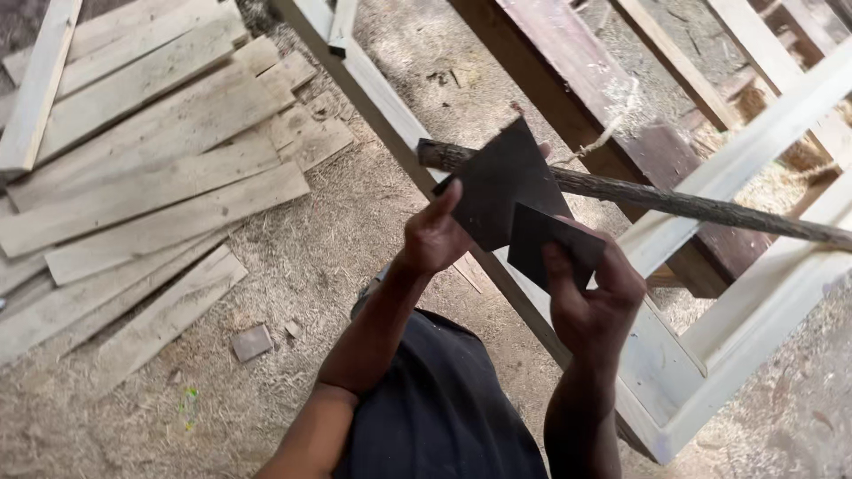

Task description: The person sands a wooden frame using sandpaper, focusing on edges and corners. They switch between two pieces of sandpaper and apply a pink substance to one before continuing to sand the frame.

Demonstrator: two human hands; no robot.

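Above a sawdust-strewn floor (293, 293), two dark sheets of sandpaper overlap: the left hand (435, 235) pinches the larger sheet (501, 182), the right hand (593, 297) grips the smaller sheet (555, 244). Pale window frame (710, 355) lies beneath, loose planks (133, 151) far left.

left hand (435, 238) gripping large dark sheet (501, 182), right hand (593, 297) smaller piece (552, 244)

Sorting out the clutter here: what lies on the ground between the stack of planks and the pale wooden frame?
In the head view, mostly sawdust-covered ground between the planks and the frame, with small wood offcuts lying nearer the planks.
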